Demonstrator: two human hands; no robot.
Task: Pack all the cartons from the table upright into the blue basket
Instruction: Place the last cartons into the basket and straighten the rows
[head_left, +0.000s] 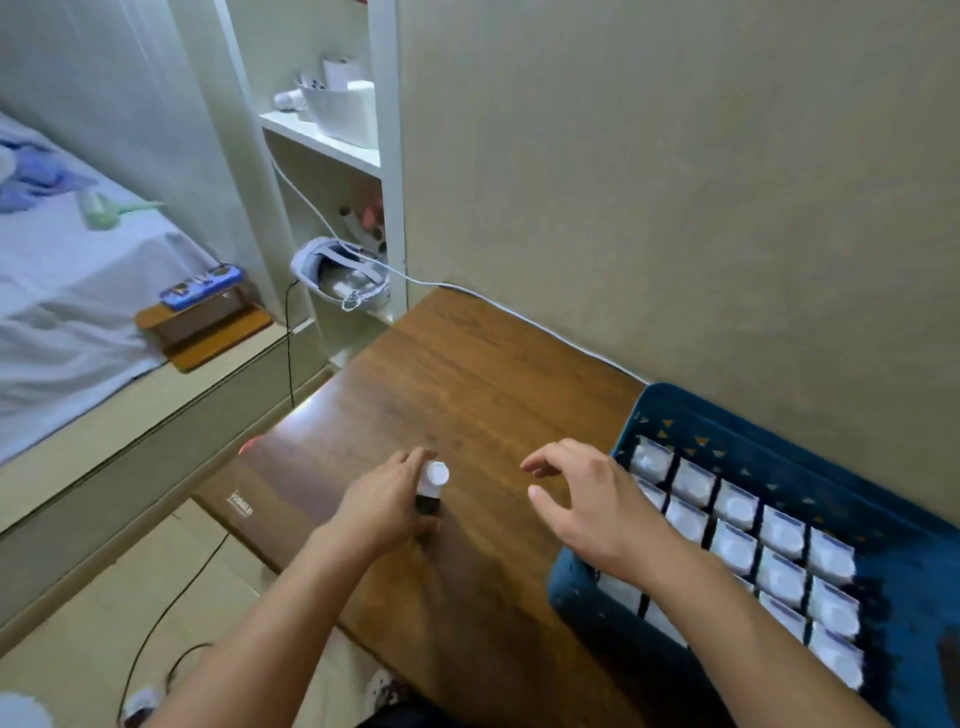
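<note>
My left hand (387, 506) is shut on a small carton (432, 480) with a white round cap and a dark lower part, held upright just above the wooden table (467, 384). My right hand (587, 499) hovers open, fingers spread, between that carton and the blue basket (727, 421). The basket stands at the table's right end against the wall. Several cartons (735, 506) stand upright inside it in rows, white caps up. My right forearm hides part of the basket's near-left corner.
A white cable (519, 312) runs along the wall behind the table. A white shelf unit (358, 156) with a headset (337, 275) stands past the table's far left corner. A bed (78, 291) lies to the left. Black cords trail on the floor.
</note>
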